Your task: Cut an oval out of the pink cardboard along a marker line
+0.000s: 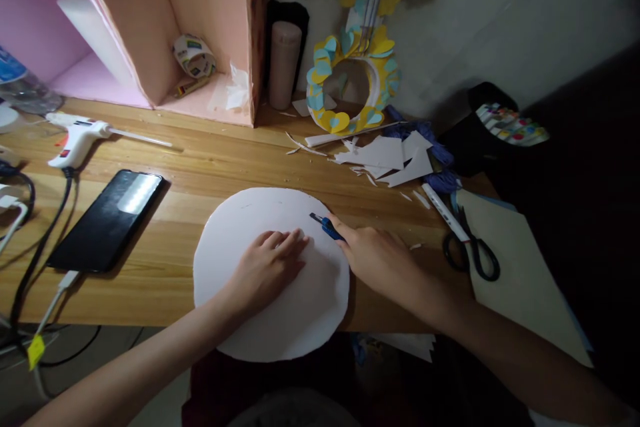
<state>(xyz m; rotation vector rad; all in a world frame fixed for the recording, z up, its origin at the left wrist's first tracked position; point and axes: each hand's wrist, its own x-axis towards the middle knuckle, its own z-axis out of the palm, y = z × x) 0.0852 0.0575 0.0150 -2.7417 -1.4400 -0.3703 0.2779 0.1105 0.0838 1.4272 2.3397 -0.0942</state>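
A large white round board [240, 227] lies on the wooden desk [200, 160], its near edge hanging over the desk's front. My left hand [267, 267] rests flat on the board's middle, fingers stretched out and pressed down. My right hand [375, 260] is closed round a blue utility knife [326, 225], whose tip touches the board near its right rim.
A black phone [107, 220] on a cable lies at the left, a white glue gun [80, 137] behind it. Black scissors [473, 247] and a white pen [445, 210] lie at the right beside tan card [520, 273]. White paper scraps [385, 157], a paper-heart wreath [350, 83] and a pink box [165, 33] stand behind.
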